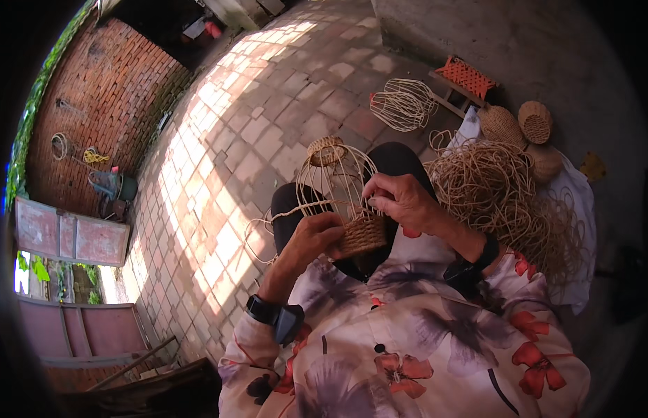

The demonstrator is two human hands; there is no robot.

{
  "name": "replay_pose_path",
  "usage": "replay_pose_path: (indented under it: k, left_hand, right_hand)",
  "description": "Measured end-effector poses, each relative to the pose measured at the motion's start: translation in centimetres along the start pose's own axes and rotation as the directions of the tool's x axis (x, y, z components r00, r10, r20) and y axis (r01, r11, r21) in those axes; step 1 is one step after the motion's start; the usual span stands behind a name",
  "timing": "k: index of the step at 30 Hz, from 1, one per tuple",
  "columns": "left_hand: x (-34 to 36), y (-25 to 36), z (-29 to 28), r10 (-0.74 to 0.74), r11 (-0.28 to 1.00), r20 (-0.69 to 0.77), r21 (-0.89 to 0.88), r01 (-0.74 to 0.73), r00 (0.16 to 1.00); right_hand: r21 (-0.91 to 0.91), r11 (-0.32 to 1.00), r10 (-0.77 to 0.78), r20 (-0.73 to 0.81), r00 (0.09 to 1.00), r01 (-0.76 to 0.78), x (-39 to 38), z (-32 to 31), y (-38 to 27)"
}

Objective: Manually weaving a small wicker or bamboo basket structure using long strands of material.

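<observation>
A half-woven basket (363, 235) rests in my lap between my knees. Its near end is a tight band of twisted cord, while bare bent ribs run from there to a small woven cap (325, 151) at the far end. My left hand (313, 234) grips the woven band at its left side, thumb against the weave. Above the band's right edge, my right hand (402, 200) has thumb and forefinger pinched together by the ribs; the strand between them is too small to make out clearly. A loose length of cord (285, 213) trails out left past my knee.
On my right, a big heap of tan cord (488, 184) lies on a white cloth (580, 240). Several woven baskets (535, 122) sit behind it, near a low stool with an orange woven seat (465, 76). A bare rib frame (405, 104) lies on the paved floor (268, 139).
</observation>
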State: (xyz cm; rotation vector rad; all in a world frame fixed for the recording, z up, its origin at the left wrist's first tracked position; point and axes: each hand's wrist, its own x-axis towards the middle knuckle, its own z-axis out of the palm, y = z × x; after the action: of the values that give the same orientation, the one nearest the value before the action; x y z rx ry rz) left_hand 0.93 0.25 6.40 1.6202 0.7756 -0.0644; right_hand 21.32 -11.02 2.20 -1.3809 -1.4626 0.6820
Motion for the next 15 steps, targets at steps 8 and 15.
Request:
replay_pose_path:
  k: [8, 15]
  left_hand:
    - [0.4, -1.1, -0.1, -0.021, 0.997, 0.009, -0.07, 0.022, 1.0]
    - [0.5, -1.0, -0.4, -0.035, 0.995, 0.06, -0.091, 0.041, 0.998]
  right_hand:
    - [0.007, 0.994, -0.109, 0.003, 0.994, 0.109, -0.5, 2.2, 0.9]
    - [0.086, 0.978, 0.189, -0.001, 0.982, -0.188, -0.7, 2.4, 0.0]
